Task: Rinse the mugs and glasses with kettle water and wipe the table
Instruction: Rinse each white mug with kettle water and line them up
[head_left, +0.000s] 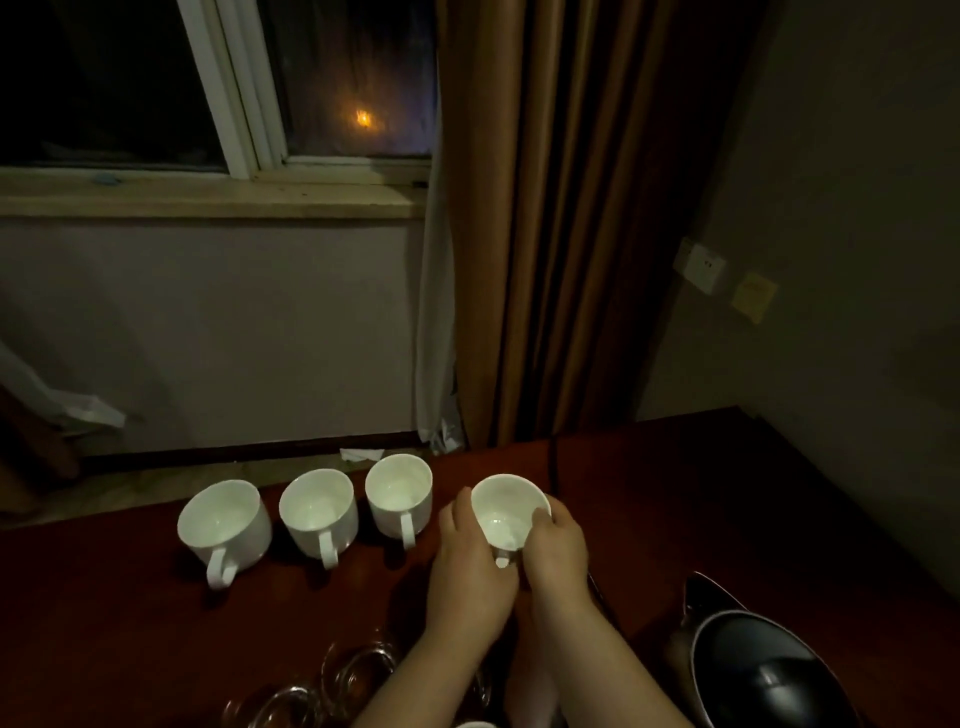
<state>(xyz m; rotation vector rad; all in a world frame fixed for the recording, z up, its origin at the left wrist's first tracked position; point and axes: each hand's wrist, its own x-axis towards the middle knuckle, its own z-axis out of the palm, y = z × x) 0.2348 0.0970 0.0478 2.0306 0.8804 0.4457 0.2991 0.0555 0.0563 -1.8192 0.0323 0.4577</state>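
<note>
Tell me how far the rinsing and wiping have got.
Possibly done: three white mugs stand upright in a row on the table; whether they were rinsed cannot be told. In hand: the left hand and right hand hold the fourth mug, tilted toward the camera. Left: the glasses at the near edge stand untouched, the kettle stands open on the right, and no cloth shows for wiping.

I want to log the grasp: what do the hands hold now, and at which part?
Both hands hold the rightmost white mug: the left hand cups its left wall, the right hand grips its right side, fingers on the rim.
</note>
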